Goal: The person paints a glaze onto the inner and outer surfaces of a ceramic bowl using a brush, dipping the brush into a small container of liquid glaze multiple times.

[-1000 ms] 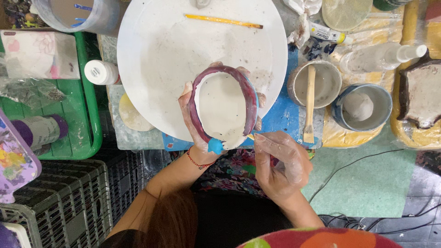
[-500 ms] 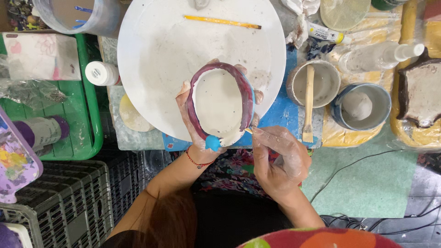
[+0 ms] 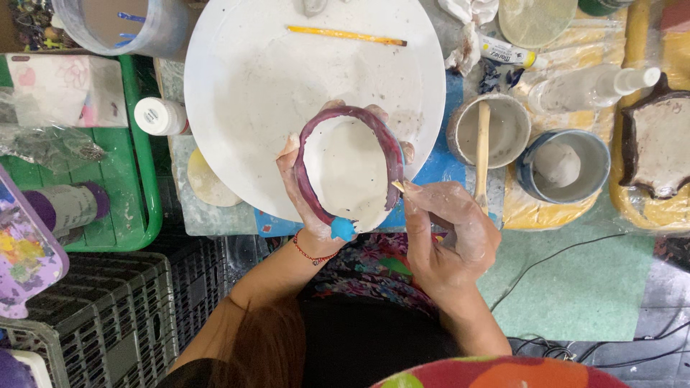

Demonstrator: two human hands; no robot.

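The left hand [image 3: 305, 197] grips a clay bowl [image 3: 348, 172] over the white disc [image 3: 244, 93]; the right hand [image 3: 449, 230] pinches a small tool [image 3: 397, 186] at its rim. The rim's purple coat looks nearly complete, the inside still bare white.

1 head-worn camera looks straight down, close above the hands and cluttered worktable [image 3: 215, 215].

The counter [image 3: 568, 215] is spread with yellow and blue plastic sheeting (smeared with pale clay). Below it the floor [image 3: 575, 287] shows green and grey, crossed by a thin black cable [image 3: 568, 248]. A green tray [image 3: 144, 201] and grey crates [image 3: 93, 316] stand at left, evenly lit.
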